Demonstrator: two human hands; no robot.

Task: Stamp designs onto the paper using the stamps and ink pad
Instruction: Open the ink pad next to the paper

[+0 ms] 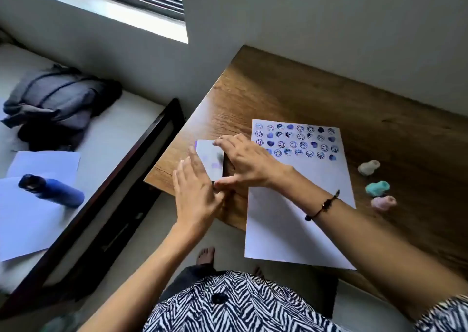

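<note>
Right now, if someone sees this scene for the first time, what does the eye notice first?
First, the white paper on the wooden table, its far end filled with rows of blue smiley and heart stamps. Next, the left hand and right hand meet on a small ink-stained lid or ink pad at the table's left edge. Three pastel stamps lie right of the paper.

Ink pad (pixel 209 160) partly hidden under hands (pixel 228 169).

White paper (pixel 291 217), blue prints; cream (pixel 368 167), teal (pixel 377 188), pink (pixel 383 202) stamps.

White paper (pixel 298 205) half-stamped blue, grey ink pad (pixel 209 161) left, three pastel stamps (pixel 377 188) right
</note>
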